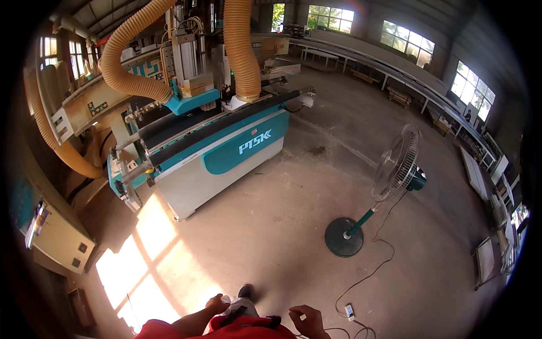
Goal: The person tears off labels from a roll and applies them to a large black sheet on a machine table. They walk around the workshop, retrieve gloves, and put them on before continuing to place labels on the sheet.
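Low in the picture, my left hand (216, 304) hangs beside my light trousers with its fingers curled. A small white thing (226, 299) shows at its fingertips; what it is I cannot make out. My right hand (309, 321) hangs on the other side of my red shirt (243, 325), loosely bent, thumb and fingers apart, with nothing seen in it. Nearest to that hand on the floor lies a white power strip (349, 311) with its cord. One dark shoe (245, 291) shows ahead of my left hand.
A teal and white woodworking machine (220, 164) with thick tan hoses (240, 51) stands ahead to the left. On the right is a green pedestal fan (398, 164), its cord (389, 254) trailing over the floor. A control cabinet (62, 237) stands left; long benches (389, 73) line the far wall.
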Motion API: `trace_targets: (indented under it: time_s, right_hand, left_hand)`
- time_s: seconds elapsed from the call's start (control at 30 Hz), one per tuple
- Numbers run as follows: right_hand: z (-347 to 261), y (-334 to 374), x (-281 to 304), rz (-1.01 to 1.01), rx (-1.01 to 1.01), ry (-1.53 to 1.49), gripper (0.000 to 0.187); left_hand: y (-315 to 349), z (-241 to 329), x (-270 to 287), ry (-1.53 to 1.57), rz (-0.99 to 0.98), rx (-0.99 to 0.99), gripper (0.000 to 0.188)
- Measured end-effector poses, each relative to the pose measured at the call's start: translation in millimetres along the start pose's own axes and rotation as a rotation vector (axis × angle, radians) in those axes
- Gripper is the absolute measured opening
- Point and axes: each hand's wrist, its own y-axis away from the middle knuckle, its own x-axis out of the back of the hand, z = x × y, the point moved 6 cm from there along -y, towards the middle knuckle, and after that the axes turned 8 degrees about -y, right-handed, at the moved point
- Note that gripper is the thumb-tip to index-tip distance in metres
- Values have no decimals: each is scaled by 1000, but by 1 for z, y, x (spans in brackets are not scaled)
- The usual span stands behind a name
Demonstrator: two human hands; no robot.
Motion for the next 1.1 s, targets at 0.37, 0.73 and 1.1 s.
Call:
trace_targets:
  time_s: [0.37,0.73,1.1]
  right_hand:
    - [20,-110,-85,-150,-74,24,12]
    - [58,-187,-111,-228,-250,46,14]
    - [172,-305,-103,-348,-106,63,18]
  left_hand:
    - [-88,-15,81,103,45,35,78]
    - [-150,-42,124,98,21,132,76]
    - [-222,-2,111,198,70,219,78]
